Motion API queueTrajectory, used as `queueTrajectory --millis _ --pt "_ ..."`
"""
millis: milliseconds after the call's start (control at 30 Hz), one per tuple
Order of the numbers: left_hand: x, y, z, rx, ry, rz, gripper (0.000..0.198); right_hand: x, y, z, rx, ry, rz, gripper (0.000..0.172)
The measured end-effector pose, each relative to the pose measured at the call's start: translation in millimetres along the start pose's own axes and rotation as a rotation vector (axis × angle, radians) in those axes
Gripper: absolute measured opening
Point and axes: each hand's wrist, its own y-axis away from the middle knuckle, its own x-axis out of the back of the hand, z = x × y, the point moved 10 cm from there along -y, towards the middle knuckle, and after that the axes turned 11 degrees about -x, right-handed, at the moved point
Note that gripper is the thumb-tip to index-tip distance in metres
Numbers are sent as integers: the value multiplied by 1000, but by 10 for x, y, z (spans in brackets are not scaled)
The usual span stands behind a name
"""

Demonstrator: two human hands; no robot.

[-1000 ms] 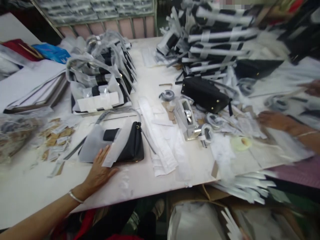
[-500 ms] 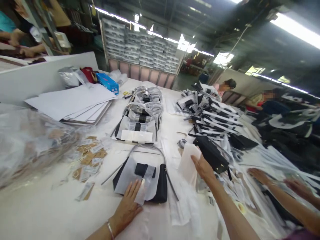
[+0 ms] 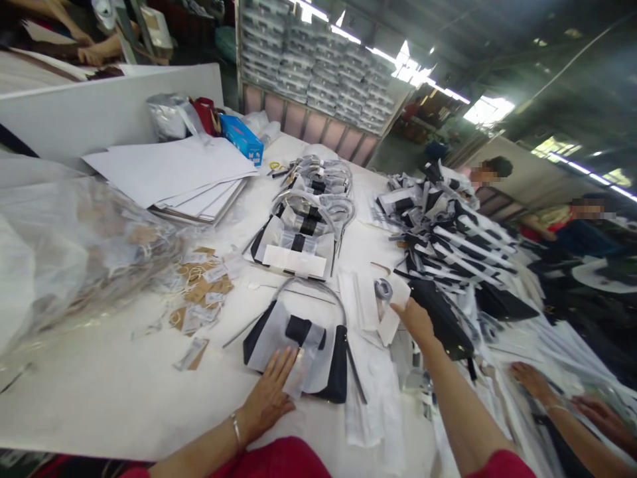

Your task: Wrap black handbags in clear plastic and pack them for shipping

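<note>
A black handbag [image 3: 338, 373] lies on the white table in front of me, its front covered by a pale protective sheet [image 3: 269, 335]. My left hand [image 3: 269, 401] rests flat on the lower part of that sheet, fingers stretched out. To the right of the bag, my right hand [image 3: 417, 324] pinches a piece of white paper [image 3: 389, 326] between thumb and fingers. Close to that paper is a grey roll [image 3: 383, 289]. White strips [image 3: 368, 415] lie between the bag and my right forearm. Behind the handbag stand several wrapped bags [image 3: 296, 259] in a row.
Brown tags with strings [image 3: 202, 289] and a clear plastic heap [image 3: 99, 245] lie at left, near stacked white sheets [image 3: 174, 169] and a blue box [image 3: 242, 138]. Black bags are piled [image 3: 448, 239] at right. A co-worker's hands [image 3: 535, 384] are at the lower right.
The view has tilted down and turned left. My right hand's white paper has changed angle, and the grey roll shows more. My left hand stays flat on the bag.
</note>
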Motion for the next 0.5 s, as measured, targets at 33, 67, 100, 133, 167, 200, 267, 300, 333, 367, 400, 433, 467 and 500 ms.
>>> queueTrajectory --millis 33,67,100,133,167,200,267,300,333,367,400,433,467,500 --pt "0 -2 -1 4 6 -9 99 -10 -27 -15 5 -36 27 55" --pt "-2 -4 -3 9 8 -19 99 -25 -47 -25 5 -75 53 55" --pt "-5 -5 -6 16 9 -30 99 -47 -62 -28 0 -111 73 53" --pt "-8 -7 -9 22 6 -41 100 -80 -72 -29 -7 -142 84 48" --pt "-12 -8 -12 29 3 -52 101 -123 -79 -35 -7 -166 85 41" --pt "-18 -9 -16 35 0 -63 102 -169 -85 -44 -1 -182 80 34" --pt "-31 -10 -22 43 1 -84 102 -260 -101 -62 19 -198 69 29" --pt "-36 -11 -23 43 4 -92 101 -301 -115 -65 25 -201 67 29" --pt "-40 -10 -24 43 10 -99 100 -343 -133 -67 30 -203 64 30" --pt "-45 -8 -28 46 19 -103 99 -390 -152 -70 35 -202 61 31" --pt "-48 -5 -32 48 31 -105 98 -445 -170 -79 43 -201 54 32" --pt "-52 -2 -36 51 45 -106 98 -504 -184 -95 55 -198 48 34" --pt "-55 2 -39 53 58 -105 98 -565 -192 -114 67 -192 45 38" --pt "-58 5 -40 54 69 -102 99 -628 -194 -133 75 -182 46 44"
